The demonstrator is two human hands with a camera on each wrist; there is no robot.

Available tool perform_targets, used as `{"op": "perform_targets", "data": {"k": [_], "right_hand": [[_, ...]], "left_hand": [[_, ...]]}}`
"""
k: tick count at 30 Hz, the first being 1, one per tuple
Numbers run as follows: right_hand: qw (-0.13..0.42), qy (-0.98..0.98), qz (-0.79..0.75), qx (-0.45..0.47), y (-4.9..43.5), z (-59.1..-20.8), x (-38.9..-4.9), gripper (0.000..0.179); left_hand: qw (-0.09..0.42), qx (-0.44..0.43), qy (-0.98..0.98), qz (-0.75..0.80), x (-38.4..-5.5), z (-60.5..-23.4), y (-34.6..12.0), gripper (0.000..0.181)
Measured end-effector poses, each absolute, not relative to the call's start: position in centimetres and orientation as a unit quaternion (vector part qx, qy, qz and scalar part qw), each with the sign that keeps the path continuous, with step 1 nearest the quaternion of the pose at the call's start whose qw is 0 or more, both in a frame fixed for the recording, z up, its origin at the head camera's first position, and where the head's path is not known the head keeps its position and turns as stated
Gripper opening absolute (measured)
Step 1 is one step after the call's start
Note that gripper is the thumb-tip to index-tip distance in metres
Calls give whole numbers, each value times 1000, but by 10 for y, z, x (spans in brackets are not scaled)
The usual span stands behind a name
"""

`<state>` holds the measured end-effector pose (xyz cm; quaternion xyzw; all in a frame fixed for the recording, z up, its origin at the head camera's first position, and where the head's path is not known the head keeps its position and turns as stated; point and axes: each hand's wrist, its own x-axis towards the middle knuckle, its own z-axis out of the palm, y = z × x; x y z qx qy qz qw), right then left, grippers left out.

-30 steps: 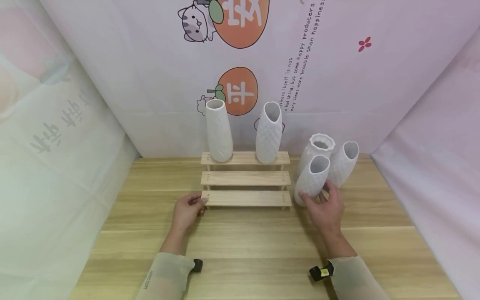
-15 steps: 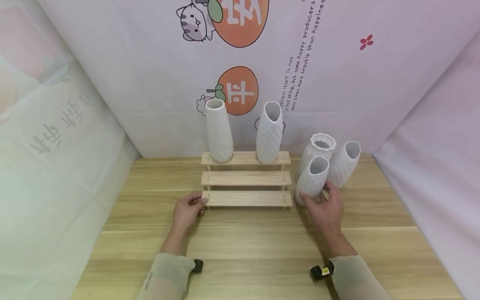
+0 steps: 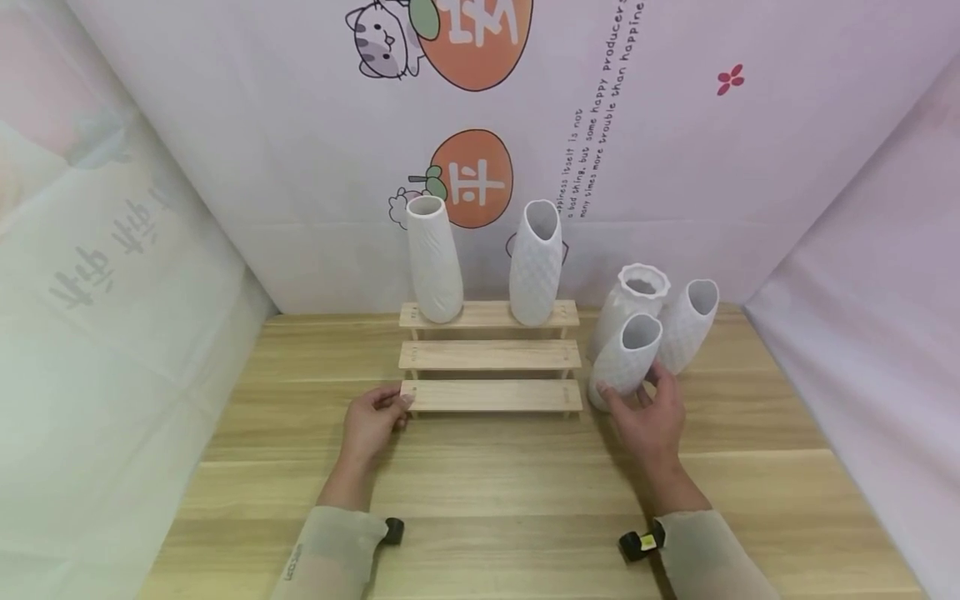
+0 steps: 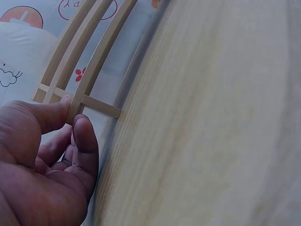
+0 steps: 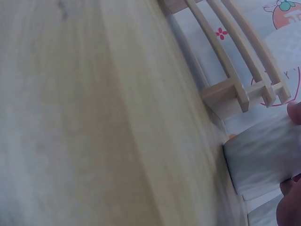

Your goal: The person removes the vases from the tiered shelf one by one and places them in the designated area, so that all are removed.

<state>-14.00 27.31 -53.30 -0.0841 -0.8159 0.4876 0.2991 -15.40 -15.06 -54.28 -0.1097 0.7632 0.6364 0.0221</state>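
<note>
A three-tier wooden stand [image 3: 491, 396] is on the table. My left hand [image 3: 372, 423] pinches the left end of its lowest shelf between thumb and fingers; the left wrist view shows this shelf end [image 4: 77, 106] up close. To the right of the stand, my right hand [image 3: 654, 417] grips the lower part of a white textured vase [image 3: 624, 367] with a slanted mouth, thumb on one side and fingers on the other. In the right wrist view that vase's base [image 5: 263, 157] appears at or very near the tabletop, and only fingertips of the hand show.
On the top shelf stand a round-mouthed white vase [image 3: 435, 267] and a slant-mouthed one [image 3: 536, 267]. Behind the gripped vase are a frilled-rim vase [image 3: 611, 312] and another slant-mouthed vase [image 3: 686, 329], close together. A printed cloth [image 3: 330, 167] hangs behind the wooden table [image 3: 487, 508].
Both hands keep their holds. The gripped vase's tilt shifts very slightly, and the whole head view drifts a little.
</note>
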Motion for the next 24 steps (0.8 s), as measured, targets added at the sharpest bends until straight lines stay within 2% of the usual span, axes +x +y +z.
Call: {"op": "perform_targets", "data": {"k": [24], "right_hand": [[294, -828, 473, -62, 276, -539, -138, 74]], "left_hand": [[16, -120, 770, 626, -154, -544, -149, 37]]}}
